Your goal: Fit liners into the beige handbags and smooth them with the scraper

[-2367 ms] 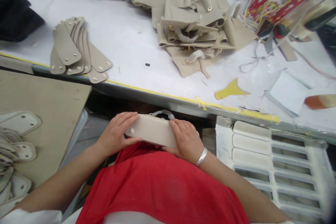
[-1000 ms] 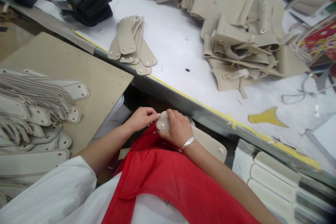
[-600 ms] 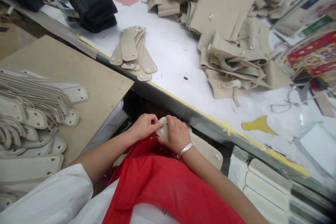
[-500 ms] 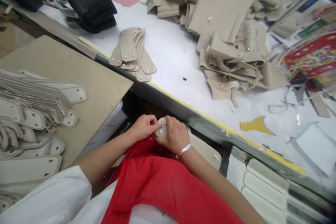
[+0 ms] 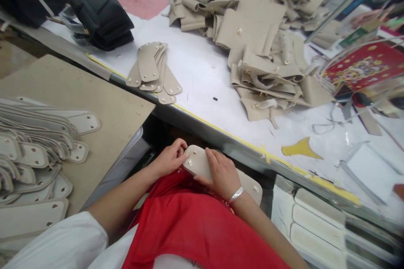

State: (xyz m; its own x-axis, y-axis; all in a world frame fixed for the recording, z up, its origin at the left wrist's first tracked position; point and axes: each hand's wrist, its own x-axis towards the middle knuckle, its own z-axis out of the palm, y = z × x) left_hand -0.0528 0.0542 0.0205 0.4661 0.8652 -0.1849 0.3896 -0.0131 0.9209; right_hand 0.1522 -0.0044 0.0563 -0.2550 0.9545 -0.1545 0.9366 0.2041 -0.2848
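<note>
Biggest thing here is the white-covered worktop (image 5: pixel 195 73), with yellow tape along its near edge. A tan board (image 5: pixel 97 92) butts in on the left, carrying a big stack of pale pieces with holes in their ends (image 5: pixel 41 130). A messy heap of beige bag parts (image 5: pixel 252 25) sprawls over the far side of the worktop. Red apron (image 5: pixel 202 222) on the person, and a white slatted rack (image 5: pixel 318 218) down at the lower right. Folded black bag (image 5: pixel 97 14) sits far left, red patterned bag (image 5: pixel 362 67) far right, and a fan of beige strips (image 5: pixel 150 65) lies by the near edge.

Now the hands. The right hand (image 5: pixel 222 174) grasps a beige panel (image 5: pixel 200 164), fingers over the far edge, thumb on the near one. The left hand (image 5: pixel 172 157) has its fingers curled, thumb at the panel's left end; can't tell if it's actually gripping. The panel is between the apron and the worktop edge. More beige shows past the right hand, not sure if it's the same piece.

Small stuff: yellow cutout (image 5: pixel 301 149), silvery bracelet (image 5: pixel 236 195) on the right wrist, little black chip (image 5: pixel 215 99), and a gold stud (image 5: pixel 194 152) on the panel's end.
</note>
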